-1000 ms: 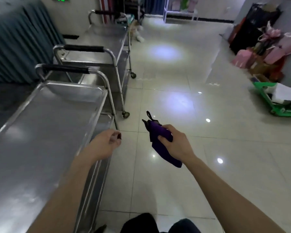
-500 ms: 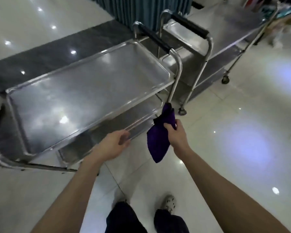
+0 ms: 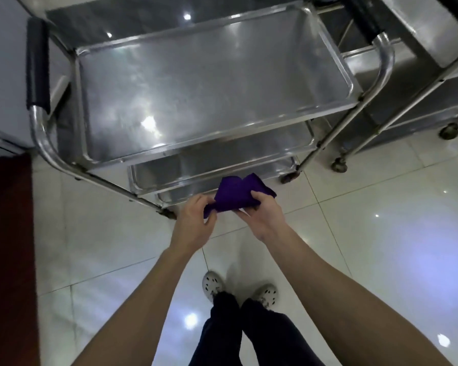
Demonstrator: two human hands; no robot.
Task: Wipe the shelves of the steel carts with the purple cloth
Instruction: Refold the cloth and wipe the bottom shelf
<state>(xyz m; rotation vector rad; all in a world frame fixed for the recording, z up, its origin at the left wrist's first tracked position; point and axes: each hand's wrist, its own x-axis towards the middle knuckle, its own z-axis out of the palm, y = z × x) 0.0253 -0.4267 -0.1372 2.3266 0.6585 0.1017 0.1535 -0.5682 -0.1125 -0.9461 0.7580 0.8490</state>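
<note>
A purple cloth [image 3: 236,194] is bunched between both hands, just in front of the near edge of a steel cart [image 3: 212,83]. My left hand [image 3: 195,223] pinches its left corner. My right hand [image 3: 265,212] grips its right side with curled fingers. The cart has a shiny top shelf and two lower shelves [image 3: 222,167] showing beneath its front rim. A black-padded handle [image 3: 37,67] stands at its left end.
A second steel cart [image 3: 421,83] stands close on the right, its wheels [image 3: 339,165] on the glossy tiled floor. A dark red strip [image 3: 8,260] runs along the left. My feet in white shoes [image 3: 238,289] stand below the hands.
I have turned to face the cart's long side and look down on it. My left hand, empty before, has taken hold of the cloth's corner; the cloth now spans both hands.
</note>
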